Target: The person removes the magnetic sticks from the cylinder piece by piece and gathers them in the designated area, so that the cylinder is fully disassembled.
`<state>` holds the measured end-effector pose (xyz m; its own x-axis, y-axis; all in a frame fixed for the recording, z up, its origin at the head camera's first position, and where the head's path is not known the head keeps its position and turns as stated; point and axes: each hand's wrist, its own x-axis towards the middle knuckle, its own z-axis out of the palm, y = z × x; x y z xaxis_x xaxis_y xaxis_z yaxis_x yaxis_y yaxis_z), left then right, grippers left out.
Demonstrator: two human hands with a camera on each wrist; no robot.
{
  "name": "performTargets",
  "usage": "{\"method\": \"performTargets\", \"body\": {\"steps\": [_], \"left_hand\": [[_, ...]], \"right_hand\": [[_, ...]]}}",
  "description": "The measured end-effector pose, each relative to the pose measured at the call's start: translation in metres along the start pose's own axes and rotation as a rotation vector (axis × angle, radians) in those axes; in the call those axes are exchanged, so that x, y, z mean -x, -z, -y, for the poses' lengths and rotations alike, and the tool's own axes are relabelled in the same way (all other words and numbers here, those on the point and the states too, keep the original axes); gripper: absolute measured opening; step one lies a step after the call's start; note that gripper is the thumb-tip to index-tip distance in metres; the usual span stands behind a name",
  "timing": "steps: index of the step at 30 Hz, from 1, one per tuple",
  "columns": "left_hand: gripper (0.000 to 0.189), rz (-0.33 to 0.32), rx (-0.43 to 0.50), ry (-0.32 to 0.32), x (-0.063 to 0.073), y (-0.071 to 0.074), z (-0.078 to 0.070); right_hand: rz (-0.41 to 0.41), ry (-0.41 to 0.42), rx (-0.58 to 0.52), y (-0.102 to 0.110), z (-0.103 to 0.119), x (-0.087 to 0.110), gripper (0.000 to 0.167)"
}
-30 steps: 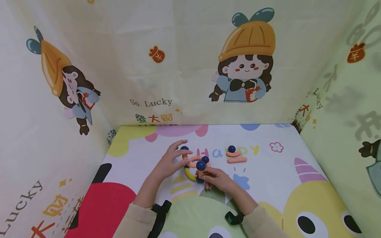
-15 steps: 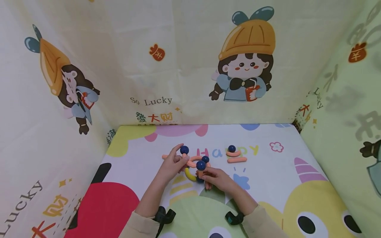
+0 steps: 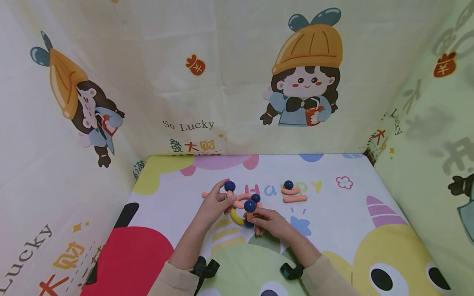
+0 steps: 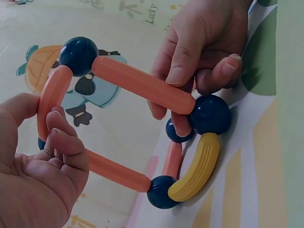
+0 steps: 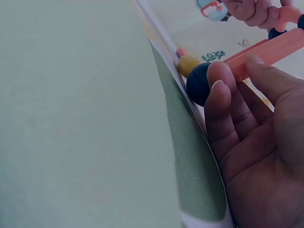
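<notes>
Magnetic balls and rods are joined into a small frame. My left hand point(image 3: 214, 208) pinches a curved salmon rod point(image 4: 53, 92) between thumb and fingers, just below a dark blue ball point(image 4: 79, 56). My right hand point(image 3: 273, 224) pinches a straight salmon rod point(image 4: 142, 84) near its lower blue ball point(image 4: 210, 115); in the right wrist view a fingertip is against the lower ball point(image 5: 198, 84). A yellow curved rod point(image 4: 198, 168) links the lower ball to another blue ball point(image 4: 162, 192), low near the tabletop. Fingers hide part of the left side.
Beyond the hands, to the right, lie a loose blue ball point(image 3: 288, 185), a curved salmon rod point(image 3: 290, 191) and a straight salmon rod point(image 3: 295, 199). Another salmon piece point(image 3: 204, 195) shows left of my left hand. Printed cloth walls point(image 3: 237, 82) enclose the patterned tabletop point(image 3: 326, 213).
My left hand's fingers, spread beside the frame a second ago, have closed on the curved rod. Nothing visibly differs over the last half second. My right hand keeps its hold and place.
</notes>
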<state>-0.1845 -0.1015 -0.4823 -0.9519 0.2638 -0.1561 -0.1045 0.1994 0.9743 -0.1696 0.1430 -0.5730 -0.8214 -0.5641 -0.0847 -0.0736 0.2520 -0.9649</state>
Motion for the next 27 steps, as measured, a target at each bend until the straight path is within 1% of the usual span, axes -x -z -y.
{"method": "performTargets", "body": {"steps": [9,15,19,22,27], "left_hand": [[0.076,0.008,-0.03,-0.013,-0.0028,0.0015,0.0029],[0.076,0.018,-0.07,-0.014,-0.0046,0.0025,0.0051],[0.079,0.025,-0.085,-0.031,-0.0061,0.0042,0.0058],[0.082,0.01,-0.144,-0.04,-0.0066,0.0055,0.0061],[0.079,-0.022,-0.275,-0.06,-0.0067,0.007,0.0056]], "right_hand": [[-0.012,-0.014,0.023,0.0003,0.0005,-0.0001,0.025],[-0.007,-0.002,0.025,0.0008,0.0,0.0,0.027],[-0.004,0.015,0.019,0.0016,0.0,0.0,0.028],[-0.005,0.014,0.017,0.0018,-0.0002,0.0002,0.028],[0.0,-0.001,0.014,0.0018,-0.0015,0.0001,0.028]]}}
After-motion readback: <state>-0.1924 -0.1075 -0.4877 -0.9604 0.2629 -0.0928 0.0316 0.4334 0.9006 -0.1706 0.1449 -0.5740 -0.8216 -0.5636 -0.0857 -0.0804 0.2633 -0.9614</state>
